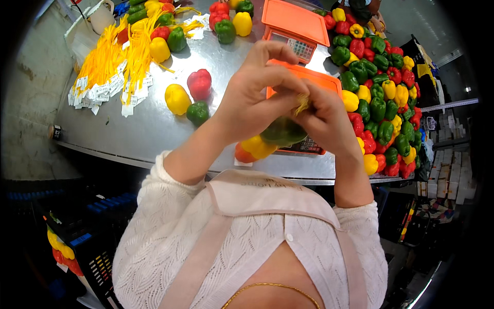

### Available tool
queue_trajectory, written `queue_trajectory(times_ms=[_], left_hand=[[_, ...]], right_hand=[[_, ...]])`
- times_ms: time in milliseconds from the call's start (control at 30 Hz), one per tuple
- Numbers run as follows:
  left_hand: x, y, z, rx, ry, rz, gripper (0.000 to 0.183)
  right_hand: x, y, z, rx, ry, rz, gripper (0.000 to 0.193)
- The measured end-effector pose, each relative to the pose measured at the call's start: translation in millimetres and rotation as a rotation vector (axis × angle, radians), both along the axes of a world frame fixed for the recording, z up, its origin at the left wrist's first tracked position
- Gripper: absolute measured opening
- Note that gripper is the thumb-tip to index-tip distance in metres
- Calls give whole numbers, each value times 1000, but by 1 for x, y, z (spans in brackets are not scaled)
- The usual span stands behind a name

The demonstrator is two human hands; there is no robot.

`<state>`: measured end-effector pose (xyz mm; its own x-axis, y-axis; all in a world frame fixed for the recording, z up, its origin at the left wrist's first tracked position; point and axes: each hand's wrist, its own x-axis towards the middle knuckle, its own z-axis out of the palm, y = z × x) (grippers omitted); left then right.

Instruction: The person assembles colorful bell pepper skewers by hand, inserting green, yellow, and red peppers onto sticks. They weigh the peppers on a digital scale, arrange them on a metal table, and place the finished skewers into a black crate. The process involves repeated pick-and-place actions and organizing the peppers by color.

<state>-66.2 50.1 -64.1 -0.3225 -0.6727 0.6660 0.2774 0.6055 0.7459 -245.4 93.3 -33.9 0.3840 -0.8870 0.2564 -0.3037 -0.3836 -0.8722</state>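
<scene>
Over the near orange scale [320, 75], a gathered end of yellow netting [301, 105] is pinched between the thumb and fingertips of the left hand [249, 90] and those of the right hand [327, 117]; both grips are narrow. Below the hands, at the near edge of the scale, a green pepper [283, 132], a yellow pepper [259, 147] and a red pepper [243, 153] are grouped; whether these are supported by the table [134, 136] cannot be told. To the left of the scale, three loose peppers [178, 100] are placed together. Farther left, yellow net strips [136, 59] with white tags [98, 93] are laid out. Beyond the scale, a second orange scale [296, 19] is positioned. To its right, mixed red, yellow and green peppers [378, 108] are heaped.
</scene>
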Motion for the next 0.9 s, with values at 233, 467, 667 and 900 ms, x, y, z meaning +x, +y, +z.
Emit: queue_trajectory(times_ms=[233, 467, 667, 900], left_hand=[[6, -22, -34, 306, -287, -278, 64], [4, -6, -92, 233, -1074, -405, 65], [-12, 19, -156, 200, -1464, -368, 78], [-12, 62, -172, -227, -1402, 10, 82]], right_hand=[[-39, 12, -31, 348, -629, -228, 3], [-73, 74, -141, 586, -1164, -640, 22], [-78, 122, -266, 978, -1552, -805, 27], [-76, 125, -266, 989, -1480, -906, 27]])
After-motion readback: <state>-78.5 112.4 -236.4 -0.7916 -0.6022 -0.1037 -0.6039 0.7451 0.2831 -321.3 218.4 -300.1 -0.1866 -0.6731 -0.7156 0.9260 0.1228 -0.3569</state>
